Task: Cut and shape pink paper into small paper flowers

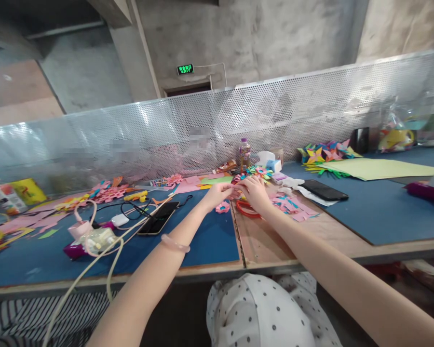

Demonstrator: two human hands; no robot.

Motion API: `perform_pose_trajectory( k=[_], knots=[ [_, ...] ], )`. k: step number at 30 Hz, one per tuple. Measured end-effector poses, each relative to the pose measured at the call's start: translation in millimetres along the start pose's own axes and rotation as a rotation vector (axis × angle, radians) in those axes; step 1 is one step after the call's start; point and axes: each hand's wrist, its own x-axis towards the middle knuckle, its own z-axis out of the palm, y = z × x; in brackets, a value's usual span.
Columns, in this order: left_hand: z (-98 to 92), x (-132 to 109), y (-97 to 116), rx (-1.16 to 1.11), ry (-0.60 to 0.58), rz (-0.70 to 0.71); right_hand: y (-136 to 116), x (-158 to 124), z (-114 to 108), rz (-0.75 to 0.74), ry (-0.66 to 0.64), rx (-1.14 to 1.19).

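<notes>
My left hand [217,194] and my right hand [256,193] meet over the middle of the table, fingertips pinched together. Between them is a small piece of pink paper [234,193], largely covered by the fingers. Under my right wrist lie red scissor-like handles [246,210], partly hidden. A pink paper flower [223,207] rests on the blue surface just below my left hand. To the right of my right hand are scattered pink and blue paper pieces [289,205]. More colourful folded paper [258,172] shows behind my hands.
Two phones, one at left [159,218] and one at right [324,190], lie among cables [125,236], chargers and paper flowers [108,192]. A drink bottle [244,155] stands behind my hands. Yellow-green sheets [379,168] lie at right. A perforated metal divider [188,135] runs along the back.
</notes>
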Motion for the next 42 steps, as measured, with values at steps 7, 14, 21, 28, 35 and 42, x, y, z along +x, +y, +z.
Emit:
perform_pose_trajectory(
  k=[7,14,21,28,35,42],
  knots=[
    [-4.3,0,2,0.001,0.03,0.017,3,3,5,0.024,0.045,0.163],
    [-1.7,-1,5,0.116,0.093,-0.013,4,3,2,0.058,0.035,0.309],
    [-2.3,-1,6,0.16,0.147,0.033,3,2,3,0.082,0.015,0.351],
    [-2.8,0,4,0.122,0.163,0.058,1,3,2,0.177,-0.02,0.438],
    [-3.2,0,6,0.085,0.212,0.022,4,2,7,0.373,-0.084,0.703],
    [-3.0,-1,2,0.067,0.195,0.026,-3,4,-4,0.441,-0.122,0.828]
  ],
)
